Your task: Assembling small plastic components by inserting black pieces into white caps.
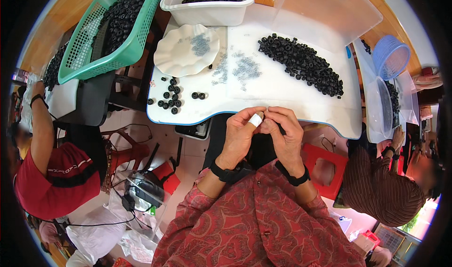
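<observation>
Both my hands meet just off the table's near edge, fingertips pinched together. My left hand is closed, with a white wrap round its thumb. Beside it my right hand is closed as well. Whatever they pinch is hidden by the fingers. On the white table beyond them lies a long heap of small black ring-shaped parts at right. Tiny clear pieces are scattered in the middle. Several separate black parts sit at the left, below a cream scalloped plate bearing more clear pieces.
A white bin of black parts stands at the back, with a green basket of them at left. A translucent tub is at back right. A red stool is under the right side. People work at both sides.
</observation>
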{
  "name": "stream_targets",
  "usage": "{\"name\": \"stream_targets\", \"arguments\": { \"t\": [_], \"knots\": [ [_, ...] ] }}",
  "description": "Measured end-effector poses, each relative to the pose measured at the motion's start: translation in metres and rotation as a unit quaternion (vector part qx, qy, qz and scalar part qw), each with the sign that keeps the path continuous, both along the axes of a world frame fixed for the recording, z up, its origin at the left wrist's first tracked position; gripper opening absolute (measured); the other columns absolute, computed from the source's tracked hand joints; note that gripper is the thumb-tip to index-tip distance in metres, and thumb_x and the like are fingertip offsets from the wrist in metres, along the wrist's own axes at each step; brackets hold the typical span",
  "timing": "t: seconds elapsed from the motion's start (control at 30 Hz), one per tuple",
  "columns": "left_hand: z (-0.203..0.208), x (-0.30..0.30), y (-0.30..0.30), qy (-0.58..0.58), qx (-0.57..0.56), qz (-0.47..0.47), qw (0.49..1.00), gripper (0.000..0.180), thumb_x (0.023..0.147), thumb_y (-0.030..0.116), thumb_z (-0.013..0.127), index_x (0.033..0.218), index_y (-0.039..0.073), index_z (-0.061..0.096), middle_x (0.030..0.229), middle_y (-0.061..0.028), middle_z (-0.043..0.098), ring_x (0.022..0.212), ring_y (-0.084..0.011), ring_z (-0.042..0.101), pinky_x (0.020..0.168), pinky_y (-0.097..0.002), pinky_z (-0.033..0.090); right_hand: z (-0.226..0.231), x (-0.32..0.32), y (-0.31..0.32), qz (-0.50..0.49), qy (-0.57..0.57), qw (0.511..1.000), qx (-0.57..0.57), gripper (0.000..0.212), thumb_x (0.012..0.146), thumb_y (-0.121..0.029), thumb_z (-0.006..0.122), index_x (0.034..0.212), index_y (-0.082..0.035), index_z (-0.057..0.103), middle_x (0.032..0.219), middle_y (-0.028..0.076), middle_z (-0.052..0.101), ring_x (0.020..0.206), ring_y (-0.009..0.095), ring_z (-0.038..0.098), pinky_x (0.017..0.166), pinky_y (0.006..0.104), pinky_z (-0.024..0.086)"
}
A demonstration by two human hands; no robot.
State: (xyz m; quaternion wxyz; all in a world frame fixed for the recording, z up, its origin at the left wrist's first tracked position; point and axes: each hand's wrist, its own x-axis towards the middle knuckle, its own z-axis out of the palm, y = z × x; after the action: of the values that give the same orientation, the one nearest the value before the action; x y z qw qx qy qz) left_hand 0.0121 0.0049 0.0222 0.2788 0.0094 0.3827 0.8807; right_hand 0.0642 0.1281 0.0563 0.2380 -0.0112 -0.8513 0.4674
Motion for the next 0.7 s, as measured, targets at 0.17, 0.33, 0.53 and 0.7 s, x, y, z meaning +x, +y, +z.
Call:
{"name": "stream_targets", "arguments": {
  "t": [0.17, 0.33, 0.53, 0.7],
  "knots": [
    [0.004, -0.001, 0.007, -0.020, 0.036, -0.018, 0.999, 0.024, 0.094, 0.007, 0.058, 0.115, -0.002, 0.062, 0.098, -0.0038, 0.064, 0.082, -0.0109, 0.062, 0.077, -0.0256, 0.054, -0.003, 0.002, -0.003, -0.045, -0.004, 0.996, -0.075, 0.019, 0.089, -0.002, 0.062, 0.108, 0.001, 0.063, 0.103, 0.009, 0.059, 0.081, 0.013, 0.063, 0.069, 0.0251, 0.053],
    [-0.003, -0.002, 0.010, 0.009, 0.032, -0.018, 0.999, 0.024, 0.095, 0.008, 0.057, 0.116, -0.002, 0.062, 0.099, -0.0072, 0.066, 0.079, -0.0113, 0.065, 0.074, -0.0259, 0.057, -0.013, 0.000, 0.003, -0.054, -0.005, 0.983, -0.174, 0.014, 0.092, -0.001, 0.059, 0.105, 0.002, 0.063, 0.100, 0.006, 0.057, 0.082, 0.011, 0.062, 0.068, 0.0216, 0.052],
    [-0.005, 0.001, 0.013, -0.023, -0.003, -0.004, 1.000, 0.023, 0.094, 0.007, 0.057, 0.115, -0.002, 0.063, 0.098, -0.0058, 0.065, 0.080, -0.0117, 0.064, 0.072, -0.0256, 0.056, -0.008, 0.000, 0.003, -0.047, -0.019, 0.994, -0.093, 0.016, 0.088, 0.002, 0.062, 0.104, 0.001, 0.064, 0.100, 0.007, 0.056, 0.079, 0.012, 0.063, 0.068, 0.0218, 0.052],
    [-0.003, 0.004, 0.019, -0.036, -0.078, 0.006, 0.996, 0.024, 0.093, 0.007, 0.058, 0.115, -0.001, 0.063, 0.101, -0.0064, 0.066, 0.083, -0.0118, 0.064, 0.071, -0.0248, 0.055, -0.009, -0.002, 0.007, -0.024, -0.023, 0.997, -0.069, 0.021, 0.085, 0.007, 0.061, 0.105, 0.001, 0.065, 0.098, 0.008, 0.058, 0.080, 0.014, 0.063, 0.068, 0.0232, 0.053]
  ]
}}
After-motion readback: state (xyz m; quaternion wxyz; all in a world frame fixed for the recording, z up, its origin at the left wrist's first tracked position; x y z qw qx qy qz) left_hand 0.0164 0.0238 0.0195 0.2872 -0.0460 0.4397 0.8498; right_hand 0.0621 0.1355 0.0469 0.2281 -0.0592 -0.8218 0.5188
